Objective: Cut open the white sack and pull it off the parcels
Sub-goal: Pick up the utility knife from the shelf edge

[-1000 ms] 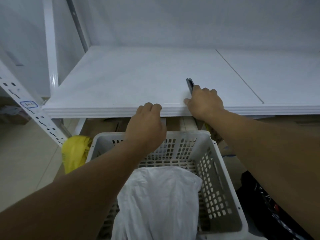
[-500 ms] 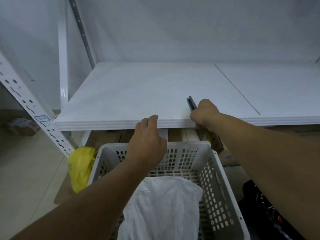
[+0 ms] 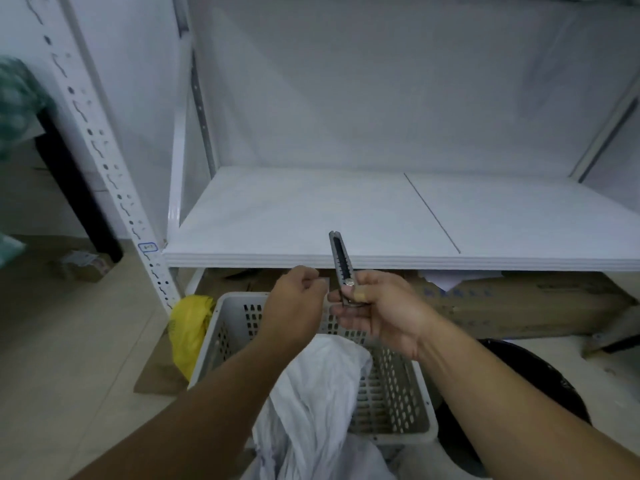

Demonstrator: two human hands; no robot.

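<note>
Both hands have come off the white shelf board (image 3: 311, 216) beyond the white perforated plastic basket (image 3: 391, 386). Above the basket's far rim, my right hand (image 3: 377, 306) now grips the grey snap-off utility knife (image 3: 341, 261) upright. My left hand (image 3: 298, 303) hovers just beside it, fingers curled, holding nothing I can see. The crumpled white sack (image 3: 318, 393) lies in the basket, spilling over its near rim, uncut; parcels are hidden. I'd extend the blade only slightly, then slice shallowly, away from the left hand, sparing the contents.
</note>
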